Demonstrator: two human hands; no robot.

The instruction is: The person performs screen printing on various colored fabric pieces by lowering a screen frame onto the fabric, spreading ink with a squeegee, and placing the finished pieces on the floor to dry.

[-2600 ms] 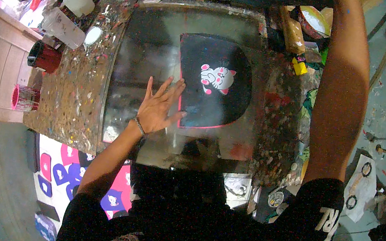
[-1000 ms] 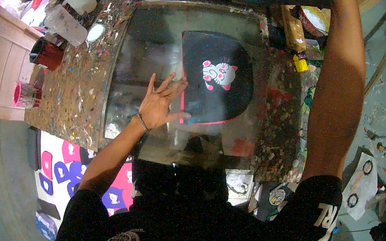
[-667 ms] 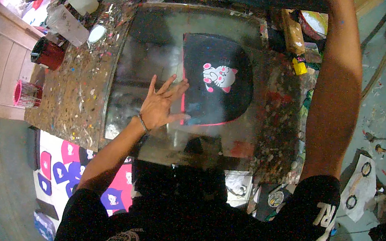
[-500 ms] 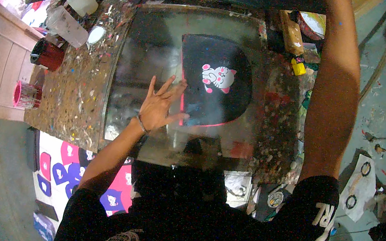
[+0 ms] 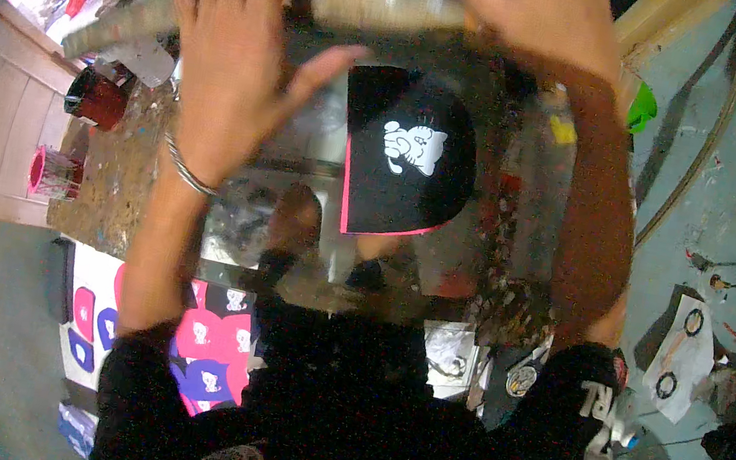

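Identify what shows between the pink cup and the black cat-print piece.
In the head view, from pink cup to black piece: paint-spattered tabletop, the left wrist in front, then the shiny plate.

And up comes your left hand (image 5: 238, 46), off the black panel (image 5: 372, 202) and into the upper left, fingers spread! Your right hand (image 5: 551, 13) drops into view, upper right. The frame (image 5: 385, 3) now shows a blurred pale edge, its blotched face gone, and the cat print (image 5: 417, 149), once pink-touched, looks all white.
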